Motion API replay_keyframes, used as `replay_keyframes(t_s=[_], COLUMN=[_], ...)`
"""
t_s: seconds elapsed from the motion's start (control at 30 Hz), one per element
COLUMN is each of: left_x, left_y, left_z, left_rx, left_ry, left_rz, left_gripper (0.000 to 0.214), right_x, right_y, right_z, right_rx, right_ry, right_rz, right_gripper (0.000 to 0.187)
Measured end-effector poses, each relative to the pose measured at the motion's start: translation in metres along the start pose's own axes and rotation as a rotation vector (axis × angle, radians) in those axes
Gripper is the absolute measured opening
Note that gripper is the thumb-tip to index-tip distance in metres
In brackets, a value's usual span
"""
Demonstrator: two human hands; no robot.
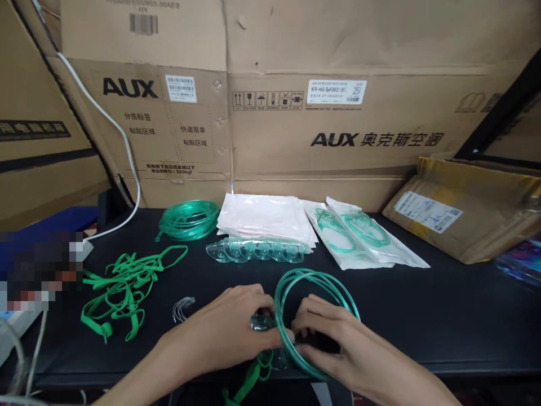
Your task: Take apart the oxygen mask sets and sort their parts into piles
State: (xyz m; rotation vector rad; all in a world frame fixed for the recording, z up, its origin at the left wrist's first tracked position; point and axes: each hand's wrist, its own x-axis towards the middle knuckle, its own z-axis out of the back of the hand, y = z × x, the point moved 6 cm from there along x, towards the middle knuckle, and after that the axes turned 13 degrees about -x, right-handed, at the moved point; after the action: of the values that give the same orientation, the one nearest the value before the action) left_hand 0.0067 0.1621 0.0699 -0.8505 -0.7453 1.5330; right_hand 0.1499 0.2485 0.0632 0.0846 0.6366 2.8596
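Observation:
My left hand (243, 318) is closed on a clear green plastic oxygen mask (261, 322), mostly hidden by the fingers. A coil of clear green tubing (315, 274) stands upright just right of it. My right hand (327, 332) reaches into the coil, its fingers curled and pinched near the left fingertips. The tubing seems to be in that pinch, but the exact contact is hidden. A green elastic strap (250, 379) hangs below my left hand over the table's front edge.
On the black table (443, 316) are green straps (127, 287), thin metal strips (183, 309), another tubing coil (189, 220), a row of clear masks (256, 250), white pouches (264, 213) and packed tubing sets (366, 231). Cardboard boxes (270, 152) stand behind; a taped parcel (469, 208) sits right.

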Motion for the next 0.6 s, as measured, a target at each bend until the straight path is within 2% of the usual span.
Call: replay_keyframes(t_s=[0.07,0.17,0.23,0.33,0.47,0.6], left_x=[0.000,-0.001,-0.001,0.000,0.001,-0.006], left_y=[-0.002,-0.005,-0.006,-0.003,0.003,0.010], left_z=[-0.001,-0.005,-0.006,-0.004,-0.004,-0.007], left_rx=[0.011,0.011,-0.013,-0.085,-0.178,-0.129], left_ry=[0.016,0.025,-0.015,-0.100,-0.101,-0.072], left_rz=[0.009,-0.022,-0.036,-0.012,0.041,0.116], left_gripper=[0.027,0.018,0.014,0.019,0.023,0.026], right_x=[-0.001,-0.007,-0.010,-0.014,-0.011,-0.009], right_y=[0.003,0.002,-0.006,-0.018,-0.017,-0.016], right_z=[-0.002,-0.008,-0.012,-0.016,-0.018,-0.016], right_rx=[-0.011,-0.035,-0.039,-0.061,-0.085,-0.081], right_ry=[0.023,0.034,-0.033,-0.141,-0.181,-0.190], right_rz=[-0.002,-0.024,-0.085,-0.158,-0.060,0.000], right_gripper=[0.001,0.007,0.020,0.033,0.023,0.025])
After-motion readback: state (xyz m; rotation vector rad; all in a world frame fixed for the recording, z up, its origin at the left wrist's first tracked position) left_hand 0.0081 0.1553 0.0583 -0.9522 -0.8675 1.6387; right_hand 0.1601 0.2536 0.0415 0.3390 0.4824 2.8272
